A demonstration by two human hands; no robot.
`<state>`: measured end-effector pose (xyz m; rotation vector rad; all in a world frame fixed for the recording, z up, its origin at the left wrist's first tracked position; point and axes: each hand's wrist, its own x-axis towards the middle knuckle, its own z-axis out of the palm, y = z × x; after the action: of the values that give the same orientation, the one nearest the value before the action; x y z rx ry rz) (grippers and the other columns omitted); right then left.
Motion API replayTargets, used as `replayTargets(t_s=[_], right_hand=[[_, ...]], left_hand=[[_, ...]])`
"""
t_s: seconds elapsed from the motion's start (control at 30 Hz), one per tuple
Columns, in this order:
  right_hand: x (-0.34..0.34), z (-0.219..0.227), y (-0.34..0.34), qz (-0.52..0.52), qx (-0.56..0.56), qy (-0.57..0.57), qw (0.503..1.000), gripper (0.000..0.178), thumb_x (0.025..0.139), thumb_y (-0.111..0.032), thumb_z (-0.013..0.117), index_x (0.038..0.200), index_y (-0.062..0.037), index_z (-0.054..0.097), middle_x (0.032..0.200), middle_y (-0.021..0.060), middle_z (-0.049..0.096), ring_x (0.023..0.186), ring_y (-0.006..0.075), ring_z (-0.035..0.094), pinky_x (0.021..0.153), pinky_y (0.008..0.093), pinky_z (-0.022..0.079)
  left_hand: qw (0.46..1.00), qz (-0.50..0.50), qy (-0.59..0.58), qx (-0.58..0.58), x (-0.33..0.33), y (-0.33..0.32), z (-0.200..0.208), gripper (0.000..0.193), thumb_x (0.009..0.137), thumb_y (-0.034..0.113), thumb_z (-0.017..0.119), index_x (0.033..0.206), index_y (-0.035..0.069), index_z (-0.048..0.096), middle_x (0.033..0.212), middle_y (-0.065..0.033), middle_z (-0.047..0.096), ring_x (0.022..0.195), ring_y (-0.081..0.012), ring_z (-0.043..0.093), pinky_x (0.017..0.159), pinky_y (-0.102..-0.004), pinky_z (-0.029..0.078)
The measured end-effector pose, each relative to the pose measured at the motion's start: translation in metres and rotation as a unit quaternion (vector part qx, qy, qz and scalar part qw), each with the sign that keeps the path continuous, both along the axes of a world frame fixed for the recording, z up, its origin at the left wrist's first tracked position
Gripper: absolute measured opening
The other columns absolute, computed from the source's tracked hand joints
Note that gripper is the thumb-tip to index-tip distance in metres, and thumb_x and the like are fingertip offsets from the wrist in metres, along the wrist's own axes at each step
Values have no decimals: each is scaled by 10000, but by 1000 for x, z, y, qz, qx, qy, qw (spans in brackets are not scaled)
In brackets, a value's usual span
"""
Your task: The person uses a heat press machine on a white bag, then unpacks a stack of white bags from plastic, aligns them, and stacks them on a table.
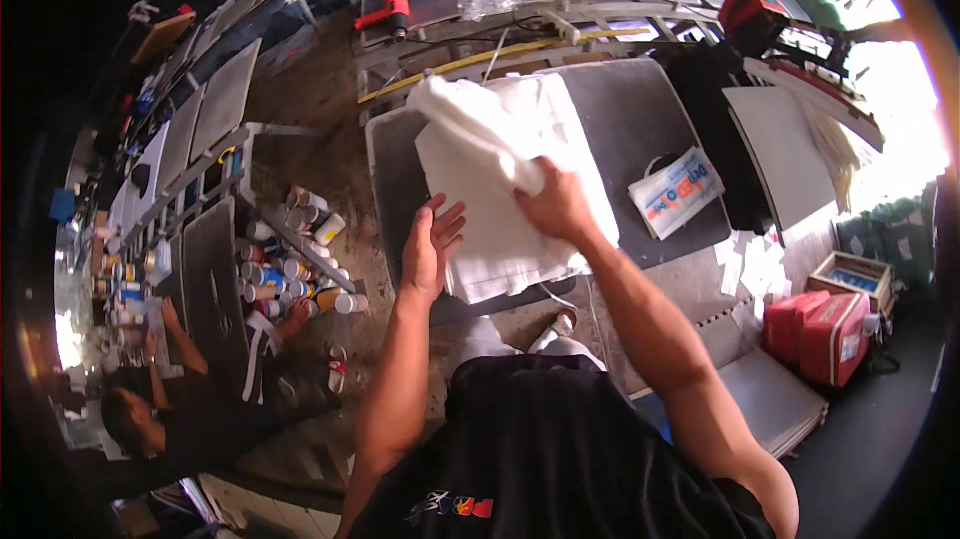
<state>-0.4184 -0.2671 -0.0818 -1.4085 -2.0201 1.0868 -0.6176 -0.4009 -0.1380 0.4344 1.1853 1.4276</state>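
White cloth lies in a flat pile [490, 264] on a dark grey board [640, 119] in front of me. My right hand [560, 204] is closed on the upper white cloth [465, 114], whose far part is bunched and raised above the pile. Whether this cloth is a shirt, I cannot tell. Over the pile's left edge, my left hand [432, 244] is held palm inward with its fingers apart and nothing in it. A white plastic bag [675, 194] with coloured print rests on the board to the right of the pile.
Beyond the board are a red heat gun [390, 14], crumpled clear plastic [492, 1] and a yellow strip [450, 72]. Paint jars [290, 274] crowd the left, near another person [150, 419] reaching toward them. Red containers [825, 334] and paper scraps [755, 264] are at right.
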Motion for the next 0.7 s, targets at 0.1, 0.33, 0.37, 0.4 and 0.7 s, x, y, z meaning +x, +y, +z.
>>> replayTargets(t_s=[0.1, 0.33, 0.37, 0.4, 0.7], right_hand=[[38, 85, 28, 15, 81, 19, 996, 470, 808, -210, 767, 1218, -23, 634, 968, 259, 727, 952, 395, 722, 840, 436, 568], [101, 235, 32, -18, 196, 231, 953, 469, 844, -131, 765, 1269, 18, 636, 1050, 102, 722, 920, 190, 685, 859, 333, 539], [105, 249, 27, -23, 188, 297, 936, 481, 842, -133, 764, 1274, 29, 630, 1073, 111, 713, 952, 204, 681, 884, 334, 529], [109, 255, 21, -27, 175, 363, 915, 494, 839, -135, 762, 1280, 40, 624, 1097, 121, 703, 985, 219, 676, 910, 336, 519], [190, -9, -53, -245, -224, 449, 829, 630, 804, -166, 778, 1361, -31, 516, 1092, 88, 625, 992, 253, 641, 896, 422, 554]], left_hand=[[997, 40, 27, -53, -8, -20, -15, 642, 1012, 463, 545, 1510, 102, 362, 1462, -160, 539, 1309, -308, 532, 1097, -495, 389], [995, -82, -7, -63, 60, 4, -44, 806, 991, 566, 579, 1572, 105, 263, 1484, -205, 507, 1341, -360, 522, 1040, -502, 480], [991, -107, -63, -41, 74, 20, -45, 895, 955, 658, 550, 1588, 112, 232, 1525, -191, 454, 1375, -370, 474, 1059, -518, 454], [984, -131, -118, -22, 86, 34, -47, 986, 919, 751, 522, 1603, 118, 201, 1565, -177, 401, 1409, -380, 427, 1078, -533, 427], [919, -104, -314, 216, 25, 16, -4, 1054, 858, 842, 457, 1548, 52, 356, 1512, -124, 487, 1348, -275, 505, 1123, -454, 426]])
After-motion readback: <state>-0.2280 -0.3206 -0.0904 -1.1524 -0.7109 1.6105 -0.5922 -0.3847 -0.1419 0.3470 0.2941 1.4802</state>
